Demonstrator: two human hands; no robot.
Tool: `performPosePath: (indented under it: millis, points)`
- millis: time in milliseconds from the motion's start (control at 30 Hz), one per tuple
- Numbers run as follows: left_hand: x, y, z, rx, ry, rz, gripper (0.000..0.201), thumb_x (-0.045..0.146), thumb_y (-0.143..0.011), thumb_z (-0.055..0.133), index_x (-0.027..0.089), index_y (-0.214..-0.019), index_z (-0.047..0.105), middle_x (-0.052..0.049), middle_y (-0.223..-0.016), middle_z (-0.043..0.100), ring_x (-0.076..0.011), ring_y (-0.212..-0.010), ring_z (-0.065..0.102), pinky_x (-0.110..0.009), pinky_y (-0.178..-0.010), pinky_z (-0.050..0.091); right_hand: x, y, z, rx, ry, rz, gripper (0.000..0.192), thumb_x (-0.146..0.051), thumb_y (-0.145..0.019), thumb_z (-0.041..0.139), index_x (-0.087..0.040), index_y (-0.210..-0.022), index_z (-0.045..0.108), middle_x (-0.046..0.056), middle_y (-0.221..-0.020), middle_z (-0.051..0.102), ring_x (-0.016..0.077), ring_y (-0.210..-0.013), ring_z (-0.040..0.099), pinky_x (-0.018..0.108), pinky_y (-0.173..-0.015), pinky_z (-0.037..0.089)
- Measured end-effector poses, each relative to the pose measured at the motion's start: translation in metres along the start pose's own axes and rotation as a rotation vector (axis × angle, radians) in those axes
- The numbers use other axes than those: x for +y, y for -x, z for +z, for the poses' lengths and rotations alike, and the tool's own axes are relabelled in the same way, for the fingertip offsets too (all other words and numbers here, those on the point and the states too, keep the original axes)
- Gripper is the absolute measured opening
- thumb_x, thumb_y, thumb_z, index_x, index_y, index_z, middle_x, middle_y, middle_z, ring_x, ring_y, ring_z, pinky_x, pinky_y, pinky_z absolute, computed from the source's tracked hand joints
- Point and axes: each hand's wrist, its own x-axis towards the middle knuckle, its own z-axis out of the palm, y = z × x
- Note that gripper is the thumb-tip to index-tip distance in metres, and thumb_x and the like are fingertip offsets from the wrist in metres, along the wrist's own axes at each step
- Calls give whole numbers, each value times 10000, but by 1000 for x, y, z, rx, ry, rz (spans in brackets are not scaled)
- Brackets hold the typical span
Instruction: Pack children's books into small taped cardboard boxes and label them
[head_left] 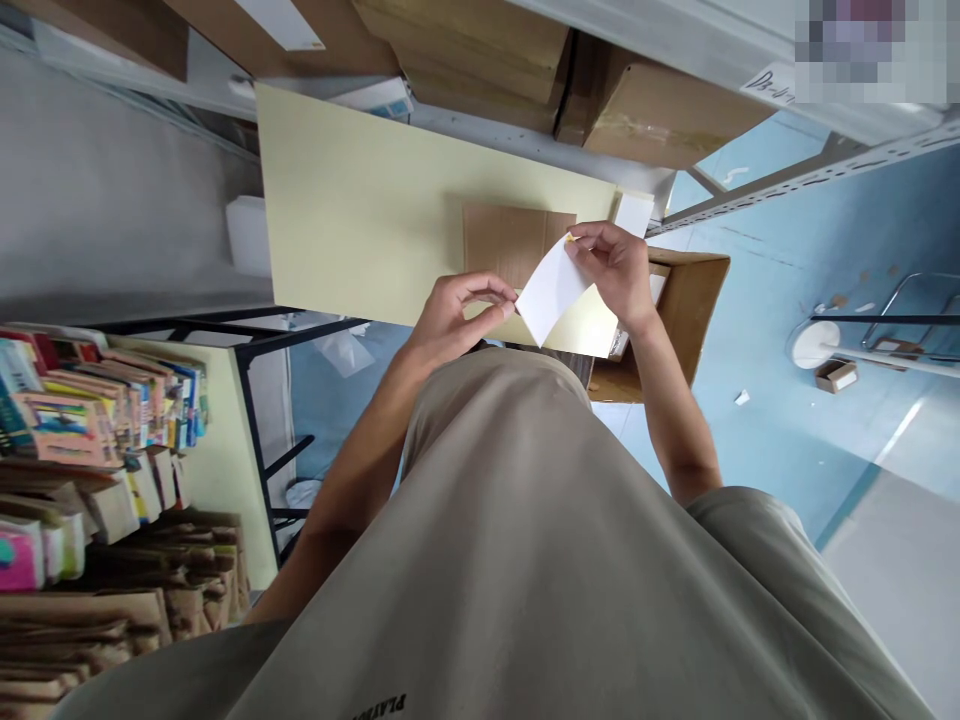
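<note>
A white sheet of paper (553,289), slightly curved, hangs between my two hands above the near edge of a pale yellow table (352,200). My left hand (457,310) pinches its lower left corner with thumb and fingers. My right hand (613,268) grips its upper right corner, where a small yellow spot shows. Just beyond the paper, a flat brown cardboard piece (510,238) lies on the table.
An open cardboard box (694,300) stands on the blue floor at the table's right end. Large cardboard boxes (652,110) sit on a shelf behind. Stacked books (97,420) and brown envelopes fill the left. A white round stand (816,345) is at right.
</note>
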Motion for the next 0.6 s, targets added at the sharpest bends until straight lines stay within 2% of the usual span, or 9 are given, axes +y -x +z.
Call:
performPosePath:
  millis: [367,500,600]
  points:
    - [-1,-5,-23,15,-29,58,232,444,-911,783,213,-902,795,-69,-960,845,-247,-959,805,-387,-935,671,-13,-8,17,36,47,8,475,-740,-1020,812,-294,-1182,802,26,-1016,774,231,-1027,797,364,-837,701]
    - [-7,-5,-32,11,-13,76,224,434,-918,776,212,-898,791,-66,-946,838,-238,-936,798,-373,-911,670,-18,-12,27,40,127,12,398,-649,-1060,801,-283,-1215,802,38,-1061,786,243,-1090,794,399,-938,701]
    - [-12,-6,-40,9,9,80,216,427,-922,775,212,-901,788,-63,-939,833,-231,-921,791,-361,-892,665,-36,-8,41,81,271,13,307,-545,-1040,847,-272,-1177,823,72,-1183,810,282,-1190,780,464,-1068,678]
